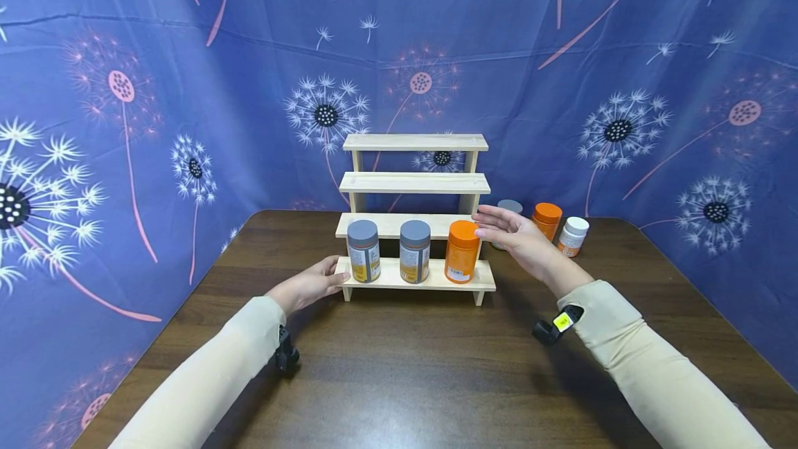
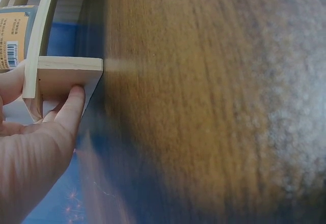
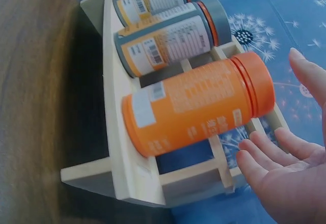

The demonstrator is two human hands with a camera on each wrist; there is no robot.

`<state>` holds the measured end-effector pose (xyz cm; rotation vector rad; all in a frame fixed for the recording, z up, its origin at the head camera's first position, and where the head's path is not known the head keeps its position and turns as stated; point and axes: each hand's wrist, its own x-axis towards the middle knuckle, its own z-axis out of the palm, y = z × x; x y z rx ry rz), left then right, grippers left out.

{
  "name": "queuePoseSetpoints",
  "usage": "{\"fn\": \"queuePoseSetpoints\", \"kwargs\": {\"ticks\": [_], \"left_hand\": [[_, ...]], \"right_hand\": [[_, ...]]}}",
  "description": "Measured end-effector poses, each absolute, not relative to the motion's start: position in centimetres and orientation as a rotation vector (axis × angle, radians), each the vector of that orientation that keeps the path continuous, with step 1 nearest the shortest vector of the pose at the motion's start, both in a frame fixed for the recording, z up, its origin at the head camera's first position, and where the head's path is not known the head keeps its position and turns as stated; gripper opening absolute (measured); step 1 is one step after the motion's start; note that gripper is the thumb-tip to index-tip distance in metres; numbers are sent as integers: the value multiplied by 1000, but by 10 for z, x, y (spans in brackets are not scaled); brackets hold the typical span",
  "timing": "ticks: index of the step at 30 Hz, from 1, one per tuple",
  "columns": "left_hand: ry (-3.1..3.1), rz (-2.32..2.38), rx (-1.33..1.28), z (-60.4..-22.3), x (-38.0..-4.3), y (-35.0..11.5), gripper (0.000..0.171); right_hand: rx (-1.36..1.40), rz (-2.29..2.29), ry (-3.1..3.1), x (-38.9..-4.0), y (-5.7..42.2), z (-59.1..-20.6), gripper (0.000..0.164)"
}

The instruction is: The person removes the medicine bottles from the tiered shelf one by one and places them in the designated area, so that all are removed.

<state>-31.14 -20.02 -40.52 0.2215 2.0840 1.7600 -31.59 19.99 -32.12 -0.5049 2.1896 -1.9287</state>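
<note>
A stepped wooden display rack (image 1: 414,183) stands on the table, and its lowest step carries three jars. Two have grey lids and yellow-and-grey labels, the left jar (image 1: 364,251) and the middle jar (image 1: 414,251); at the right end is an orange jar (image 3: 196,104) with an orange lid. My left hand (image 1: 312,285) grips the left end of the lowest step, thumb on top and fingers beneath, as the left wrist view shows. Beside the orange jar, my right hand (image 3: 285,178) has its fingers extended and spread, palm toward the jar, holding nothing.
Behind my right hand, on the dark wooden table (image 1: 399,366), stand a grey-lidded jar (image 1: 510,206), another orange jar (image 1: 546,219) and a small white bottle (image 1: 573,236). A blue dandelion-print cloth (image 1: 499,89) hangs behind. The rack's upper three steps hold no jars.
</note>
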Motion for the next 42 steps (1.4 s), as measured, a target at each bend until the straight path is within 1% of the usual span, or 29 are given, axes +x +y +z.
{"fn": "queuePoseSetpoints", "kwargs": {"ticks": [7,13,20,27,35,42], "left_hand": [[2079,1745,195,-405,-312,-201,67],[2094,1733,174,-406,-313,-201,70],[2080,1754,171,-408,-315,-201,69],[2074,1767,184,-409,-317,-201,67],[2077,1761,184,-409,-317,-201,68],[2071,1772,203,-410,-318,-201,64]], "right_hand": [[-456,-1892,2232,-311,188,-330,68],[-476,-1864,2255,-312,180,-338,71],[-523,-1873,2295,-313,176,-345,71],[-434,-1901,2328,-313,172,-349,70],[-394,-1933,2318,-313,171,-355,74],[-357,-1938,2322,-313,171,-356,76]]}}
